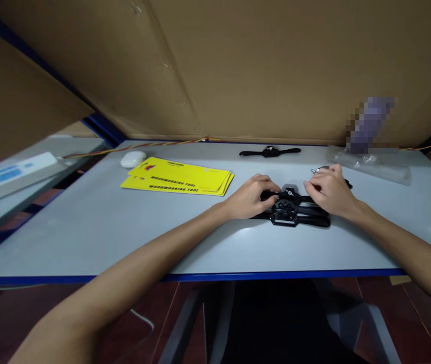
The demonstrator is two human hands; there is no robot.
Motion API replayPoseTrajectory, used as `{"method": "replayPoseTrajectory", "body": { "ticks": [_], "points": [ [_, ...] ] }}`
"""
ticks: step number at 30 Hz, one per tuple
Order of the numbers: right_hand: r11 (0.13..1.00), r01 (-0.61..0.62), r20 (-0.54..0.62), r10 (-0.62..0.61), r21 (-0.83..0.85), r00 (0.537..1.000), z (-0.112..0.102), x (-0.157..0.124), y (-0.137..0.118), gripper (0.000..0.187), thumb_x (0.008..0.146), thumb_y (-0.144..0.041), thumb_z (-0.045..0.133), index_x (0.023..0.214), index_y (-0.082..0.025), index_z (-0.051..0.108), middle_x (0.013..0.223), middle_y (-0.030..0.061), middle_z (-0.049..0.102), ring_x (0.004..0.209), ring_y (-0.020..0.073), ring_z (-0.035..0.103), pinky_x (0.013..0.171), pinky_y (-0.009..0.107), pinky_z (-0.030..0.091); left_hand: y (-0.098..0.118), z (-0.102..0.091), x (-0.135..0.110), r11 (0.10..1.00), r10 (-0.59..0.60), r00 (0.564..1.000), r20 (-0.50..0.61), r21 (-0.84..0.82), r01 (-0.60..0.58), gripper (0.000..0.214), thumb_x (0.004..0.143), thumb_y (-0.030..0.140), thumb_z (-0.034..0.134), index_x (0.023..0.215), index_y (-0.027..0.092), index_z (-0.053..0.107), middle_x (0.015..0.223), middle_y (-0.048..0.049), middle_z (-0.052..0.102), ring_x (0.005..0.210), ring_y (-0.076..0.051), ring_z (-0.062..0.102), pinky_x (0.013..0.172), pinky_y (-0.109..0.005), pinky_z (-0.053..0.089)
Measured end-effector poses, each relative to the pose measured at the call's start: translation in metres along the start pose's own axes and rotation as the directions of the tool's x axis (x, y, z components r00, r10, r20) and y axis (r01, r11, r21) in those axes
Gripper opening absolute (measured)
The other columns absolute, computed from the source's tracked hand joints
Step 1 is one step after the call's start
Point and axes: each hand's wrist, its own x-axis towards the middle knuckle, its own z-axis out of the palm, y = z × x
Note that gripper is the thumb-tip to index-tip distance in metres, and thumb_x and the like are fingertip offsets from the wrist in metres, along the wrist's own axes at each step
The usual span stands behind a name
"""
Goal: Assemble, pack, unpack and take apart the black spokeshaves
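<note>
Several black spokeshaves lie close together on the table, one in front of another, the nearest spokeshave (285,218) with its long handles pointing left and right. My left hand (252,196) is closed round the left handle of the rearmost spokeshave (290,193) in this group. My right hand (331,189) is curled over that spokeshave's right end, its fingers bent and partly hidden. Beyond my right fingers show small shiny metal parts (315,171) and a black tip (348,184); most of what they belong to is covered by the hand.
Another spokeshave (269,151) lies near the cardboard wall (261,65). Left are stacked yellow printed cards (185,177) and a white rounded case (133,159). A clear plastic bag (375,167) and a blurred purple object (370,124) are back right. A power strip (14,174) sits far left.
</note>
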Motion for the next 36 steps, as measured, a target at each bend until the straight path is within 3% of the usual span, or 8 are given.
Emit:
{"method": "replayPoseTrajectory", "body": {
  "ticks": [3,6,8,11,13,21,36],
  "points": [
    [0.997,-0.014,-0.042,0.018,0.080,0.999,-0.006,0.000,0.002,0.047,0.097,-0.030,0.050,0.052,-0.023,0.037,0.048,-0.0026,0.043,0.053,0.0137,0.035,0.075,0.038,0.038,0.000,0.002,0.000,1.000,-0.010,1.000,-0.002,0.005,0.010,0.038,0.099,0.037,0.049,0.115,0.015,0.076,0.107,-0.0120,0.074,0.104,-0.028,0.066,0.100,-0.048,0.052],
    [0.986,0.014,-0.035,-0.009,0.167,0.999,-0.004,-0.002,-0.001,0.026,0.095,-0.031,0.057,0.070,-0.024,0.060,0.054,-0.0036,0.050,0.053,0.0147,0.043,0.066,0.034,0.040,-0.001,0.004,0.000,1.000,-0.006,1.000,-0.010,0.004,0.006,0.037,0.099,0.037,0.051,0.115,0.016,0.076,0.105,-0.0111,0.074,0.103,-0.028,0.065,0.100,-0.047,0.052],
    [0.979,0.075,0.004,-0.077,0.187,0.997,0.001,-0.003,-0.005,0.014,0.094,-0.031,0.060,0.094,-0.023,0.072,0.069,-0.0008,0.062,0.062,0.0167,0.053,0.069,0.034,0.045,-0.002,0.005,0.001,1.000,-0.004,1.000,-0.015,-0.001,0.004,0.035,0.099,0.035,0.052,0.115,0.016,0.076,0.104,-0.0104,0.073,0.102,-0.027,0.064,0.100,-0.046,0.052],
    [0.967,0.169,0.068,-0.185,0.189,0.980,0.009,-0.004,-0.006,0.023,0.098,-0.030,0.059,0.115,-0.023,0.074,0.101,0.0082,0.067,0.089,0.0226,0.064,0.083,0.038,0.051,-0.004,0.005,0.002,1.000,-0.013,1.000,-0.009,-0.019,0.013,0.032,0.099,0.031,0.052,0.115,0.018,0.075,0.105,-0.0097,0.072,0.102,-0.026,0.064,0.100,-0.046,0.051],
    [0.961,0.186,0.098,-0.209,0.204,0.973,0.012,-0.003,-0.004,0.024,0.100,-0.029,0.058,0.116,-0.023,0.075,0.109,0.0106,0.063,0.098,0.0250,0.063,0.089,0.042,0.052,-0.005,0.005,0.003,0.999,-0.024,1.000,0.001,-0.033,0.024,0.031,0.099,0.030,0.052,0.116,0.018,0.075,0.104,-0.0096,0.072,0.103,-0.026,0.064,0.101,-0.046,0.051],
    [0.936,0.137,0.147,-0.192,0.324,0.970,0.013,-0.003,0.003,0.027,0.104,-0.028,0.056,0.121,-0.028,0.076,0.112,0.0094,0.056,0.103,0.0258,0.060,0.100,0.049,0.053,-0.006,0.004,0.005,0.995,-0.034,0.999,0.022,-0.088,0.036,0.026,0.099,0.022,0.052,0.114,0.017,0.074,0.105,-0.0092,0.072,0.105,-0.025,0.065,0.102,-0.044,0.051],
    [0.949,0.100,0.153,-0.152,0.300,0.976,0.019,0.002,0.003,0.033,0.106,-0.024,0.047,0.123,-0.029,0.075,0.106,0.0080,0.051,0.093,0.0242,0.055,0.093,0.046,0.052,-0.006,0.008,0.007,0.993,-0.053,0.998,-0.016,-0.105,0.051,0.022,0.098,0.021,0.054,0.111,0.018,0.071,0.100,-0.0075,0.070,0.093,-0.023,0.065,0.092,-0.041,0.055]
  ]
}}
